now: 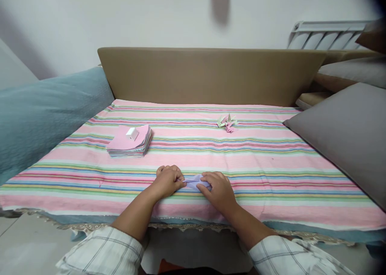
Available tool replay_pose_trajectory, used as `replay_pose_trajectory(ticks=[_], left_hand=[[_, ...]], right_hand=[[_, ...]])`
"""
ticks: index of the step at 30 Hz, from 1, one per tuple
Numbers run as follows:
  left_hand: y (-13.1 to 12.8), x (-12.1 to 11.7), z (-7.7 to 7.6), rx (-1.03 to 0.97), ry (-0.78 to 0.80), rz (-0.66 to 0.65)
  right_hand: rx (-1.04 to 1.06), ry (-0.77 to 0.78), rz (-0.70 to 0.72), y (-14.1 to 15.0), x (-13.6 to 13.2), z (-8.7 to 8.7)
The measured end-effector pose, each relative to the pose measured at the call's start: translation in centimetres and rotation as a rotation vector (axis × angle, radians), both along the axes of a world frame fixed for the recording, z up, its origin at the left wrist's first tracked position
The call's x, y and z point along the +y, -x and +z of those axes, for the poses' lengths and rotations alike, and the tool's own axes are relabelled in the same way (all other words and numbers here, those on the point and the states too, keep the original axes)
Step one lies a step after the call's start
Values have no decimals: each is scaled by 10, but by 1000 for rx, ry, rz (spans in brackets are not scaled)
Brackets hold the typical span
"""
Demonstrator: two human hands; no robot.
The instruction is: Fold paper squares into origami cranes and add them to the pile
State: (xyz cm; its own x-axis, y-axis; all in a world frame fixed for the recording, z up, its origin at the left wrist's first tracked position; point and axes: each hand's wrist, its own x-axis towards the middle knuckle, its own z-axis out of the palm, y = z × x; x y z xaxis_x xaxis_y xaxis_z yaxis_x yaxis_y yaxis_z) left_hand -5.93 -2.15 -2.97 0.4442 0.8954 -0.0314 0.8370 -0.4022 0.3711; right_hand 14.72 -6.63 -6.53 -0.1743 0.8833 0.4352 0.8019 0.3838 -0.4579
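Observation:
A small piece of folded lavender paper lies low over the striped cloth, between my two hands. My left hand pinches its left end between thumb and fingers. On the other end, my right hand grips the paper, thumb below and fingers on top. Both hands partly cover the paper, so its full shape is hidden.
Left of my hands sits a stack of coloured paper with a white block on top. Several folded paper figures, pink and pale green, lie farther back. A grey cushion borders the right, a blue-covered armrest the left.

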Motion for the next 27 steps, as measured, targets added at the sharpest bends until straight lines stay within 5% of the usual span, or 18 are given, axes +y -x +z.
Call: replay_pose_trajectory(ticks=[14, 27], left_hand=[[-3, -1, -3, 25, -46, 32], [6, -8, 7, -283, -63, -72]], right_hand=[[-21, -12, -12, 2, -2, -3], [4, 0, 0, 2, -1, -6]])
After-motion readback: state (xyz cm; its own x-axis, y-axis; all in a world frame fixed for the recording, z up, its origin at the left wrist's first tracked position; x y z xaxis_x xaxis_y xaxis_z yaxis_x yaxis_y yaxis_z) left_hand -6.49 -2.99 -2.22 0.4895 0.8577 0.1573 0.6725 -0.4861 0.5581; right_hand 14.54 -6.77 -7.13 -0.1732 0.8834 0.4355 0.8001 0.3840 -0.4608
